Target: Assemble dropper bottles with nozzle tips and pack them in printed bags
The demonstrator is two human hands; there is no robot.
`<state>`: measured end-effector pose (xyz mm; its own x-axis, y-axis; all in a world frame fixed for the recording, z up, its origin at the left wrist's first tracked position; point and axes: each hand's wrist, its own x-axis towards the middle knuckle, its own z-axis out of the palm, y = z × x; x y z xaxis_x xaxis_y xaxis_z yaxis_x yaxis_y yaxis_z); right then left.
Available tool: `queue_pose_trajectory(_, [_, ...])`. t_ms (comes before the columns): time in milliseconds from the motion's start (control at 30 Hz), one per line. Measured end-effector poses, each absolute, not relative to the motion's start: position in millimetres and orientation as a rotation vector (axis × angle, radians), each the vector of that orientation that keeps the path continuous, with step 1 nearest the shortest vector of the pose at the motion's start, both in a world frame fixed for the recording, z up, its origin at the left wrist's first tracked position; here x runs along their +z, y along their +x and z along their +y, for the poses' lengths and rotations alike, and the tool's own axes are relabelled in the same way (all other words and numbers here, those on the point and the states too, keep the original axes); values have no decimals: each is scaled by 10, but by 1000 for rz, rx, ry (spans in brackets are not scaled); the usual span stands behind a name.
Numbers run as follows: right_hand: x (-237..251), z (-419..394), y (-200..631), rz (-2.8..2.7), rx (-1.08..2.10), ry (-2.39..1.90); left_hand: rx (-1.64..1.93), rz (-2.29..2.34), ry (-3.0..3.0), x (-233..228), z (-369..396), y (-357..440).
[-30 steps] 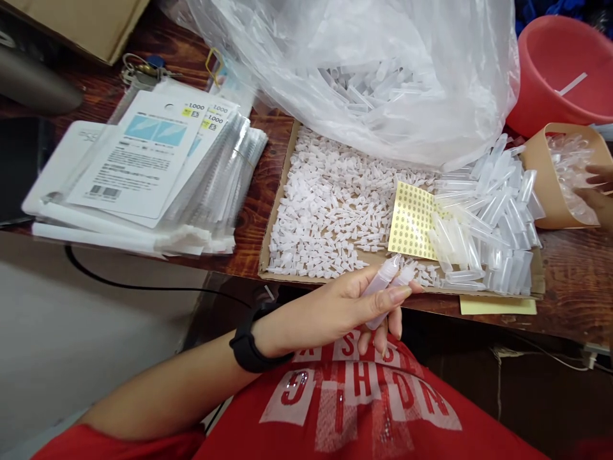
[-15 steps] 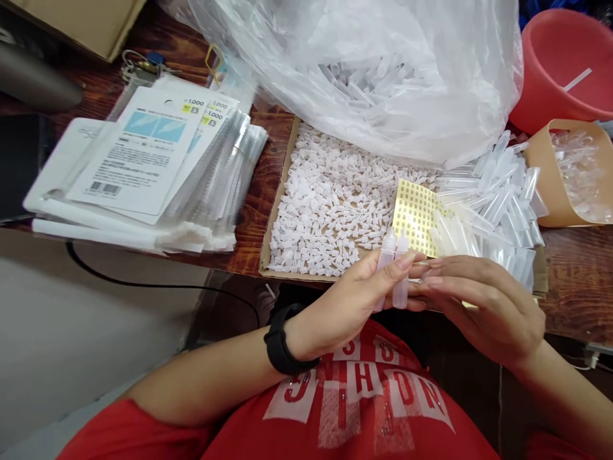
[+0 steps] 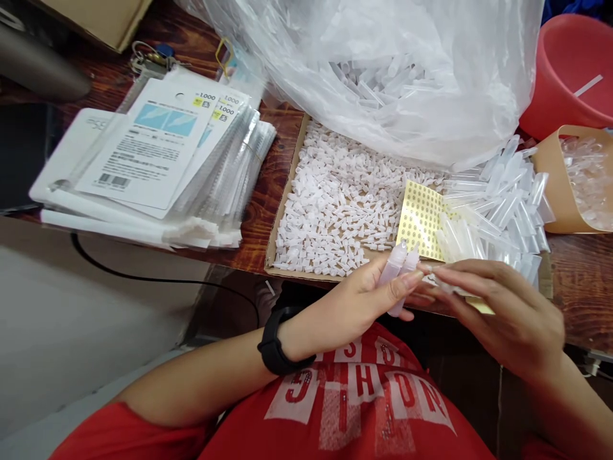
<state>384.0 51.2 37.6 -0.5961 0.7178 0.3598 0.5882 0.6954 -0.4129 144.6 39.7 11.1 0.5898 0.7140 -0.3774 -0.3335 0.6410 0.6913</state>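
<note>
My left hand (image 3: pixel 352 306), with a black band on its wrist, is closed around two small translucent plastic dropper bottles (image 3: pixel 393 271). They lean side by side between thumb and fingers, nozzle ends up. Close by on the right, my right hand (image 3: pixel 520 313) has its fingertips pinched together on a small whitish piece (image 3: pixel 439 281). Its kind is blurred and partly hidden by the fingers. Just beyond the hands, a yellow sheet of small printed stickers (image 3: pixel 420 220) lies on a heap of white nozzle tips (image 3: pixel 330 211). Clear plastic tubes (image 3: pixel 512 198) are piled to its right.
A cardboard tray (image 3: pixel 282 220) holds the nozzle tips. Behind it bulges a big clear plastic bag (image 3: pixel 431 121) of tubes. Printed packaging cards (image 3: pixel 143 147) are stacked on the left. At right stand a red bucket (image 3: pixel 546 89) and a tan container (image 3: pixel 550 172) of clear pieces.
My right hand has moved slightly right and down, a small whitish piece now showing at its fingertips. The bottles in my left hand have tilted further to the right.
</note>
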Motion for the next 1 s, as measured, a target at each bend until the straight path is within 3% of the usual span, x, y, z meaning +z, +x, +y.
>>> queue_pose_trajectory(200, [391,499,3894,-1958,924,-1187,558,907,1029,175,394,1334])
queue_pose_trajectory(400, [371,429,3868,-1778,1073,-1151,573,1022,1202,198,413,1279])
queue_pose_trajectory(800, [433,513,3871,-2220,830,-910,590,988,1456,214,410,1223])
queue_pose_trajectory(1000, [511,529,3778,-2381,480,-886,717,941,1711,178,391,1226])
